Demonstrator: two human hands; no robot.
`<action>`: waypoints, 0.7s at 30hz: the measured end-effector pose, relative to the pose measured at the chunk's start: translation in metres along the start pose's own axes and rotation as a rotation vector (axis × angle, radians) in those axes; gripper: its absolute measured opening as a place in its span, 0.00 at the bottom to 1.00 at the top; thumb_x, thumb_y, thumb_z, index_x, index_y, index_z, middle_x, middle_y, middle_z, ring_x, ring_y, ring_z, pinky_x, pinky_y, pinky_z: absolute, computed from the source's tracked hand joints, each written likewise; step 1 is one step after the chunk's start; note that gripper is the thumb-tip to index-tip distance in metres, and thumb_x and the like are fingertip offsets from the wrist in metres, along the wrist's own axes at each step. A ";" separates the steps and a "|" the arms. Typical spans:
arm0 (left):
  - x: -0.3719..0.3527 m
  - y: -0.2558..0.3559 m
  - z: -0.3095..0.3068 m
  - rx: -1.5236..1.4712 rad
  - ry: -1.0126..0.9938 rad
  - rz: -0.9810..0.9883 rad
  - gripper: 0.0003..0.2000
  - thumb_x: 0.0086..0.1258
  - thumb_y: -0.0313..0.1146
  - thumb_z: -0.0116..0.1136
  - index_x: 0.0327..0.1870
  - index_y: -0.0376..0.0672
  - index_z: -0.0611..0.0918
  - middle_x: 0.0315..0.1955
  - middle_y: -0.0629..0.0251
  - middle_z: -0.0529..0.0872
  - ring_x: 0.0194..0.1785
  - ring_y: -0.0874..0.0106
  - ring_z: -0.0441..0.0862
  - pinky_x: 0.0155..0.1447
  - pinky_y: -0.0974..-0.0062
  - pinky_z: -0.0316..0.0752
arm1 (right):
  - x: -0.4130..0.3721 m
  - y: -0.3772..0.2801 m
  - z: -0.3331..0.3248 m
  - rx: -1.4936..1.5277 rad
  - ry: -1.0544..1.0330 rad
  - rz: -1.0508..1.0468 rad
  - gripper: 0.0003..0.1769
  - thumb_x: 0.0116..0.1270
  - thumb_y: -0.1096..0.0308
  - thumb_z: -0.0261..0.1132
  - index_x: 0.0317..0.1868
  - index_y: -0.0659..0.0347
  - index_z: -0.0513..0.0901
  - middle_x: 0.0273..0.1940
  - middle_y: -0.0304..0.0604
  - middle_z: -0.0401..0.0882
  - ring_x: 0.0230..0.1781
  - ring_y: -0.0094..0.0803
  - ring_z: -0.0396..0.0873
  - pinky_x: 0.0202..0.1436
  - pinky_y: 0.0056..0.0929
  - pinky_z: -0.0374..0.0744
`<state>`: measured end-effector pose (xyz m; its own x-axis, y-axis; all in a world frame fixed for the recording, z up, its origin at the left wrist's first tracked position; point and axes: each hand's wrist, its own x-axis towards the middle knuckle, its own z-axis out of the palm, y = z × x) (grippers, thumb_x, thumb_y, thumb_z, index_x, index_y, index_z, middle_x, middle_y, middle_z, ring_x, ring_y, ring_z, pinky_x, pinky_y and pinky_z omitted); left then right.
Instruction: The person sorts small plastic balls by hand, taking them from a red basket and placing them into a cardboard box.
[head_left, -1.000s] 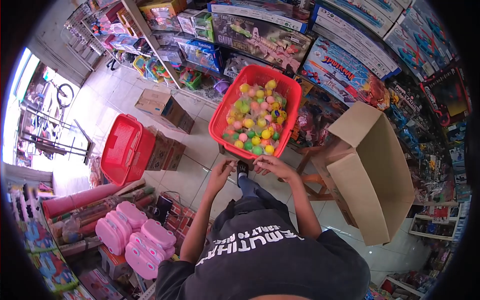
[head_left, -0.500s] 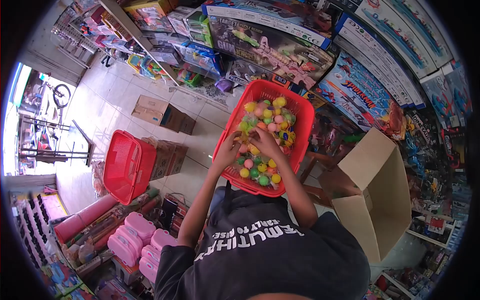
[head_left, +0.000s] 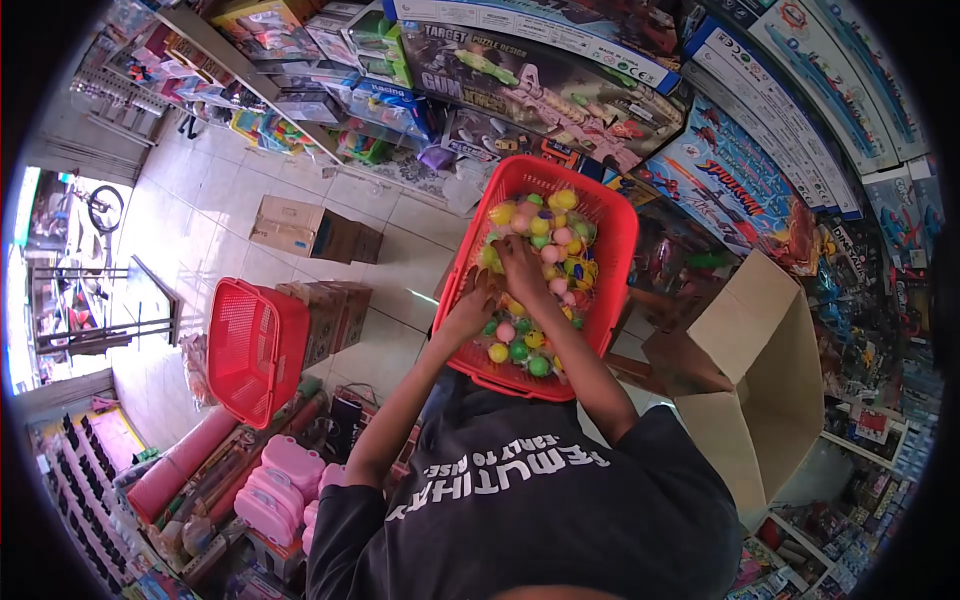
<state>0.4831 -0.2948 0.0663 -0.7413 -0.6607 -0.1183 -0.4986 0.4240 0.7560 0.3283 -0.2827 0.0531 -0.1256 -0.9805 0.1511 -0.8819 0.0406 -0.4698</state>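
A red plastic basket (head_left: pixel 617 262) rests tilted at my lap, filled with small colourful balls (head_left: pixel 540 225) in clear plastic bags. The balls are yellow, green, pink and orange. My left hand (head_left: pixel 470 308) is inside the basket's left side, its fingers curled at a bag of yellow-green balls (head_left: pixel 489 258). Just right of it, my right hand (head_left: pixel 523 270) reaches over the pile with bent fingers closed at the same bag. Both sets of fingertips are partly hidden among the balls and the shiny plastic.
An open cardboard box (head_left: pixel 745 400) stands at my right. Left on the tiled floor are another red basket (head_left: pixel 258 350) and a closed carton (head_left: pixel 290 228). Pink cases (head_left: pixel 275 485) and rolls (head_left: pixel 180 460) lie at lower left. Boxed toys (head_left: pixel 540 95) line the far side.
My right hand has moved slightly up and left, further over the balls. My left hand has shifted slightly right and down. The view has turned a little.
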 end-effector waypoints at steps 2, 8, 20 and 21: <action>0.002 -0.003 0.003 -0.078 0.021 -0.092 0.26 0.64 0.33 0.48 0.60 0.28 0.58 0.59 0.35 0.58 0.63 0.43 0.57 0.66 0.59 0.56 | 0.005 0.001 -0.008 0.093 -0.015 0.026 0.26 0.41 0.69 0.69 0.45 0.60 0.73 0.43 0.49 0.70 0.45 0.48 0.71 0.47 0.41 0.72; 0.002 0.002 -0.005 -0.125 0.071 0.048 0.28 0.63 0.30 0.49 0.62 0.30 0.56 0.60 0.37 0.58 0.65 0.48 0.57 0.65 0.60 0.58 | 0.010 0.003 -0.037 0.291 -0.050 0.065 0.19 0.48 0.67 0.65 0.40 0.65 0.72 0.38 0.53 0.75 0.41 0.49 0.75 0.43 0.41 0.73; 0.001 0.049 -0.037 -0.496 0.102 -0.117 0.29 0.62 0.30 0.55 0.62 0.36 0.59 0.55 0.49 0.67 0.54 0.59 0.73 0.52 0.71 0.73 | 0.001 0.010 -0.076 0.969 -0.001 0.373 0.11 0.66 0.65 0.54 0.43 0.64 0.73 0.37 0.37 0.72 0.36 0.20 0.72 0.37 0.20 0.73; 0.003 0.047 -0.034 -0.496 0.101 -0.117 0.29 0.62 0.30 0.55 0.62 0.36 0.59 0.55 0.49 0.67 0.54 0.59 0.73 0.52 0.71 0.73 | 0.000 0.007 -0.080 1.093 -0.034 0.441 0.11 0.67 0.64 0.53 0.43 0.63 0.73 0.40 0.37 0.72 0.37 0.21 0.72 0.38 0.20 0.74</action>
<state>0.4729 -0.2980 0.1237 -0.6338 -0.7532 -0.1761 -0.2848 0.0155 0.9585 0.2862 -0.2674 0.1193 -0.2953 -0.9282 -0.2263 0.0944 0.2073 -0.9737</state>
